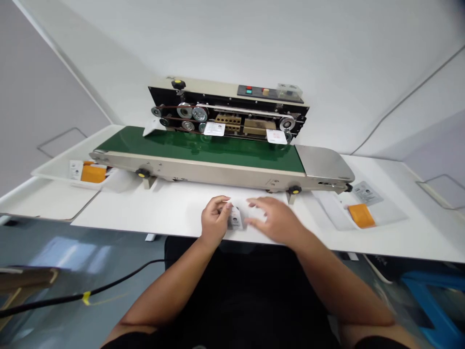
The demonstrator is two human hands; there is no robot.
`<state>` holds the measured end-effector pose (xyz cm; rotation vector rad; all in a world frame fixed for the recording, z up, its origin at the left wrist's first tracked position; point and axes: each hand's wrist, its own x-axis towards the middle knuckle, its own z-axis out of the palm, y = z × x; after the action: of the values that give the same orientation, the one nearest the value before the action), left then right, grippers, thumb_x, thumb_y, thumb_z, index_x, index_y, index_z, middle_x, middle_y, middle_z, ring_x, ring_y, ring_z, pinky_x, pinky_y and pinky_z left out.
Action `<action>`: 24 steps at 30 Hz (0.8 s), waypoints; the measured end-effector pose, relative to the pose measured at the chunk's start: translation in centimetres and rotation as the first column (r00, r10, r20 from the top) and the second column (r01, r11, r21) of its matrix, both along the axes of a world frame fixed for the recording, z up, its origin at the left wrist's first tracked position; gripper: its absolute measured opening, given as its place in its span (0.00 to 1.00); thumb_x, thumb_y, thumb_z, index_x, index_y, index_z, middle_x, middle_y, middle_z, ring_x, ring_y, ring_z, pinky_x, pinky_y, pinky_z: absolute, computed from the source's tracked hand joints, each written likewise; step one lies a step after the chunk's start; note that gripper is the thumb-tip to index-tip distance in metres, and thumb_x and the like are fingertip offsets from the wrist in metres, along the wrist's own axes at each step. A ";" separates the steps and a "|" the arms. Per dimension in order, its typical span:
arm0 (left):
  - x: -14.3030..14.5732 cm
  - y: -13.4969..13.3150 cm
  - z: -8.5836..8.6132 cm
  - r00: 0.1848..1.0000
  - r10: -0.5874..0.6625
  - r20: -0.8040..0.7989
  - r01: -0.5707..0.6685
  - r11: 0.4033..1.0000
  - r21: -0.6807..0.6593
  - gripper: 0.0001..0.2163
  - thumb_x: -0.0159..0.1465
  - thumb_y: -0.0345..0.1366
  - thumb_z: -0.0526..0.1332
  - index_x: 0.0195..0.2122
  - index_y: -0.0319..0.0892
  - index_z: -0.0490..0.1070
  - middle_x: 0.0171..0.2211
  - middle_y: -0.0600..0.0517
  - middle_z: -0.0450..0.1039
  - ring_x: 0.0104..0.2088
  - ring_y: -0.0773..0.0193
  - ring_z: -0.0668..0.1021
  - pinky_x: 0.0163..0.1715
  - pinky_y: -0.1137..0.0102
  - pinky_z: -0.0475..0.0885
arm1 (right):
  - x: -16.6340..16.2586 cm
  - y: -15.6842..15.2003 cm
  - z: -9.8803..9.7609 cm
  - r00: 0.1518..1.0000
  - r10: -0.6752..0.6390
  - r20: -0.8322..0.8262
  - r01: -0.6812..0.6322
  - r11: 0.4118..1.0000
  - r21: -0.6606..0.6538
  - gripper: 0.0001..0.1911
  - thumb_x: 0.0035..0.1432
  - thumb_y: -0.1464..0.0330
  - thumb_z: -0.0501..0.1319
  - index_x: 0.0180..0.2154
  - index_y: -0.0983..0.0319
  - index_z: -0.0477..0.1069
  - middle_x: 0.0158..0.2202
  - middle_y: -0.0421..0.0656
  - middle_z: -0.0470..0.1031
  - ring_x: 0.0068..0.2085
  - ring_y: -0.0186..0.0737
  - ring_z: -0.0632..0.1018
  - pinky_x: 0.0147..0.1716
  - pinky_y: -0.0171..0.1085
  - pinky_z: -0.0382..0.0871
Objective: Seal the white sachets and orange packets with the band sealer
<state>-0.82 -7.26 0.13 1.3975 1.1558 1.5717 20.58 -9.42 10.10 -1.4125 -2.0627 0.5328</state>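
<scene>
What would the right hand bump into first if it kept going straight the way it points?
The right hand points at the small white printed packet beside the left hand, so it would probably touch that packet first, though depth is hard to judge from here.

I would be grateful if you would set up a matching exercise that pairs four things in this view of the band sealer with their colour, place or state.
Things:
1. Conveyor belt
2. Control panel
3. Printed card
4. Right-hand orange packet

Descriptions:
A. Between the left hand and right hand
B. On the white table, right of the conveyor
C. Green
D. Has small red and green buttons

Pairs: 1-C, 2-D, 3-A, 4-B.
</scene>
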 end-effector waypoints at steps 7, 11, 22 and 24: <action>-0.4 -0.2 -0.3 0.995 -0.095 0.021 0.093 0.993 0.070 0.15 0.69 0.47 0.68 0.49 0.42 0.78 0.33 0.49 0.83 0.31 0.60 0.84 0.35 0.68 0.78 | -2.3 -1.2 -3.6 0.991 0.045 -0.126 -0.076 0.964 -0.254 0.11 0.64 0.60 0.64 0.29 0.50 0.80 0.27 0.38 0.80 0.29 0.46 0.79 0.30 0.44 0.71; -0.1 0.4 0.0 0.983 -0.161 0.086 0.140 0.968 0.207 0.20 0.71 0.49 0.65 0.57 0.43 0.70 0.41 0.45 0.83 0.33 0.63 0.80 0.38 0.67 0.74 | 3.3 1.9 0.5 0.912 -0.183 -0.368 0.113 0.972 -0.205 0.09 0.60 0.60 0.67 0.39 0.56 0.81 0.32 0.40 0.82 0.30 0.41 0.79 0.30 0.39 0.72; 0.2 0.9 0.3 0.976 -0.213 0.044 0.204 0.967 0.155 0.19 0.72 0.50 0.64 0.56 0.43 0.68 0.41 0.47 0.79 0.35 0.62 0.78 0.38 0.67 0.71 | 12.6 13.2 7.0 0.549 -0.530 -0.647 0.378 0.847 -0.373 0.07 0.61 0.73 0.70 0.31 0.64 0.73 0.26 0.43 0.74 0.21 0.28 0.69 0.18 0.27 0.64; 0.1 0.9 0.1 0.978 -0.207 0.034 0.200 0.970 0.139 0.19 0.72 0.50 0.64 0.56 0.43 0.69 0.41 0.46 0.79 0.37 0.61 0.79 0.39 0.67 0.71 | 12.0 14.0 7.0 0.555 -0.527 -0.644 0.358 0.850 -0.387 0.08 0.60 0.73 0.70 0.31 0.64 0.73 0.26 0.43 0.76 0.21 0.28 0.70 0.19 0.27 0.67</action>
<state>-0.71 -6.40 0.26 1.5060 0.8604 1.5509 32.60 4.61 17.10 -1.4402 -0.9602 0.9316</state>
